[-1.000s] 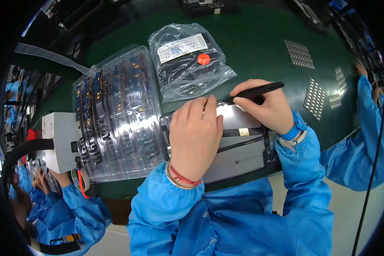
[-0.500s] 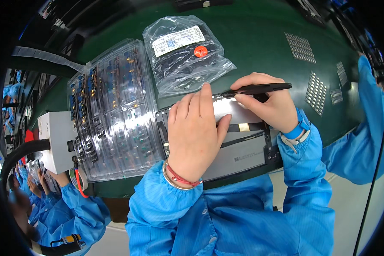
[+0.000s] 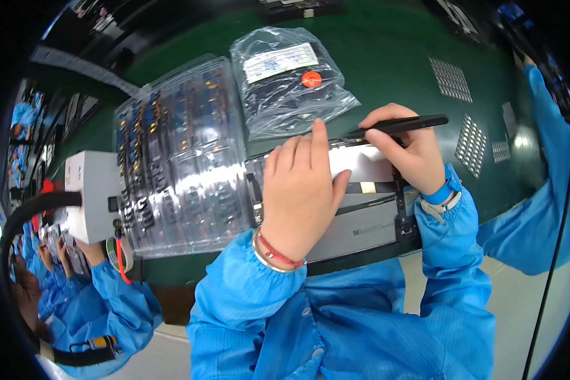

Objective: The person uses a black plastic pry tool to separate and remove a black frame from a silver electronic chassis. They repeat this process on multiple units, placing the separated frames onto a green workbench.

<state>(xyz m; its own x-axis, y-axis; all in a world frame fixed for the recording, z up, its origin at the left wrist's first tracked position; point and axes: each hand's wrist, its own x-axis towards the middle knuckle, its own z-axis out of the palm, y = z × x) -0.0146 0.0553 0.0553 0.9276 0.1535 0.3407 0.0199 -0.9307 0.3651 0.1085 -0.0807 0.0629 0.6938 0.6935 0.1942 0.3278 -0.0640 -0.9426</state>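
Observation:
An opened tablet-like device point(image 3: 375, 229), with a black frame and grey and silver panels, lies in front of me on the green bench. My left hand point(image 3: 299, 193) rests flat across its left part, fingers stretched toward the far edge and thumb apart. That hand covers some of the inside. In my right hand point(image 3: 413, 155) is a slim black tool that looks like tweezers point(image 3: 424, 122), pinched between thumb and fingers. Its thin end points left, at the device's far edge; whether it grips anything is too small to tell.
Clear plastic trays of small parts point(image 3: 182, 158) stand left of the device, beside a white box point(image 3: 90, 196). Beyond lies a clear bag point(image 3: 291, 82) with dark contents. Sheets of small pieces point(image 3: 470, 147) lie at right. Co-workers' blue sleeves point(image 3: 519, 221) show on both sides.
The whole view has shifted slightly, so the bench things appear farther right. Both hands keep nearly the same pose on the device, the right one still holding the tweezers at its far edge.

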